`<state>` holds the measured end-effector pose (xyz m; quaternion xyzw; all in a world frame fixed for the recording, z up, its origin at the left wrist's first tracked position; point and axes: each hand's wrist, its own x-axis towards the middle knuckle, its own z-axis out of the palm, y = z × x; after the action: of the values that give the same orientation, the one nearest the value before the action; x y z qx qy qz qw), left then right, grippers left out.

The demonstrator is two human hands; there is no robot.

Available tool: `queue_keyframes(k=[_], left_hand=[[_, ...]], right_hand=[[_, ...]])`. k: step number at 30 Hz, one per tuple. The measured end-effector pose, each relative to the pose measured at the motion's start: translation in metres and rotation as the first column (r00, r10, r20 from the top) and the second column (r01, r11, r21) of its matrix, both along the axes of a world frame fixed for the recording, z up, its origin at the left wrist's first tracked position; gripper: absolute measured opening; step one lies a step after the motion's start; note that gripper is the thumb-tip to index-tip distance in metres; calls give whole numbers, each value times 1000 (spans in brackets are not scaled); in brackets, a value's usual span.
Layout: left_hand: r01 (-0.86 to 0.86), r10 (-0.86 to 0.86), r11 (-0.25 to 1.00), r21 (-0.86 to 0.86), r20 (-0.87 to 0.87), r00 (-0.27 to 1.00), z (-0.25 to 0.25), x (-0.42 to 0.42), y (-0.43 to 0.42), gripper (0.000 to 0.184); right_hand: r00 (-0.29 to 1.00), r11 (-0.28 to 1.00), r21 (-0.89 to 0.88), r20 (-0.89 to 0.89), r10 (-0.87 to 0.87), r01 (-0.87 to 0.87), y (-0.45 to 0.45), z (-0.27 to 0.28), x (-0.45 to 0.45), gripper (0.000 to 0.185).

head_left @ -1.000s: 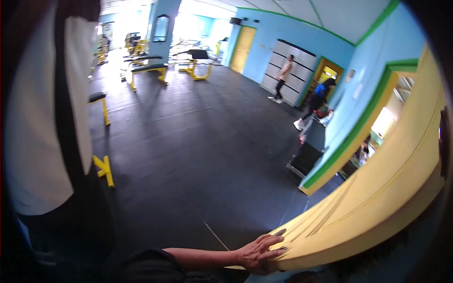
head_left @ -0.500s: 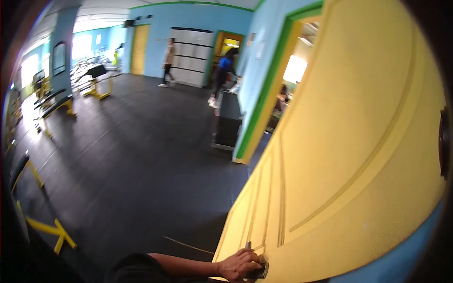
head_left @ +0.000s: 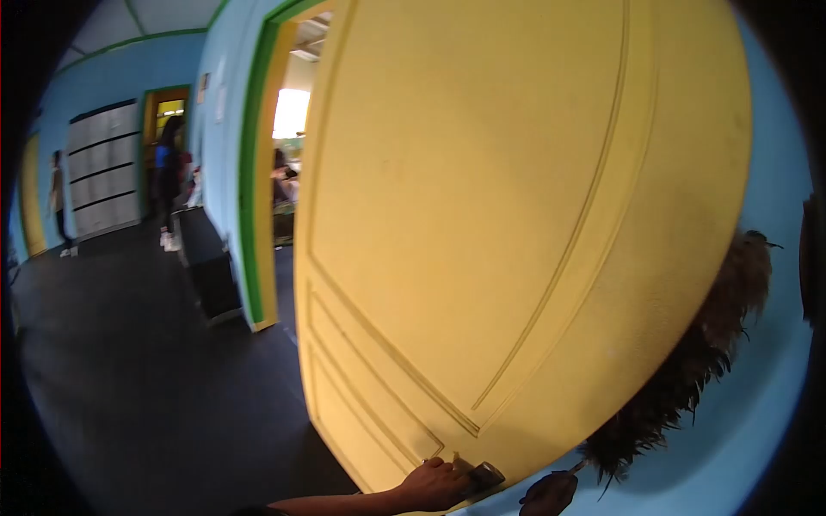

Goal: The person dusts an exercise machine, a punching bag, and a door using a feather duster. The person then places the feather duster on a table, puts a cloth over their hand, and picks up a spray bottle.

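Note:
A yellow panelled door fills the middle of the view. My left hand reaches in from the bottom edge, its fingers closed around the door handle low on the door. To its right, my right hand is in shadow, shut on the thin stem of a feather duster. The duster's dark brown feathers slant up and right beside the door's edge, in front of the blue wall. Part of the door handle is hidden under my left fingers.
A green-and-yellow door frame opens onto a bright room. A black box-like cabinet stands along the wall. Farther back are a person in blue and black, another person, and grey lockers above the dark floor.
My view has turned right, so the gym equipment has left the picture. The feather duster and my right hand have come into view. My left hand stays at the door handle.

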<state>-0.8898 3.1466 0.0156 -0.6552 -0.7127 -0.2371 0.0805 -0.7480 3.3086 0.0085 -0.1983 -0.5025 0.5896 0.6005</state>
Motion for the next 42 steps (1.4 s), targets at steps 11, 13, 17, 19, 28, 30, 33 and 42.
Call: queue_keyframes(k=[11, 13, 17, 19, 28, 30, 33, 42], left_hand=[[63, -109, 953, 297, 141, 984, -32, -6, 7, 25], [43, -81, 973, 227, 162, 983, -32, -7, 6, 26], [59, -111, 938, 342, 135, 985, -56, -10, 20, 27], [68, -137, 900, 430, 132, 982, -53, -11, 20, 25], [94, -137, 873, 478, 57, 989, -37, -18, 37, 21], [80, -131, 868, 491, 71, 989, -37, -20, 42, 20], [61, -125, 903, 426, 124, 984, -25, -17, 40, 20], [133, -149, 987, 88, 223, 963, 10, -22, 37, 48]], right_hand=[[897, 859, 273, -46, -439, 434, -52, 91, 60, 29], [852, 702, 552, -29, -523, 450, -42, 125, 73, 35], [715, 466, 720, -59, -697, 514, -52, 237, 67, 31], [676, 375, 762, -109, -729, 528, -49, 288, 60, 27], [627, 254, 783, -210, -750, 567, -23, 459, -23, 23], [621, 210, 841, -177, -764, 499, -24, 481, -48, 22], [617, 148, 857, -224, -754, 493, -29, 505, -93, 20], [749, 233, 897, -146, -647, 376, -74, 527, -242, 23]])
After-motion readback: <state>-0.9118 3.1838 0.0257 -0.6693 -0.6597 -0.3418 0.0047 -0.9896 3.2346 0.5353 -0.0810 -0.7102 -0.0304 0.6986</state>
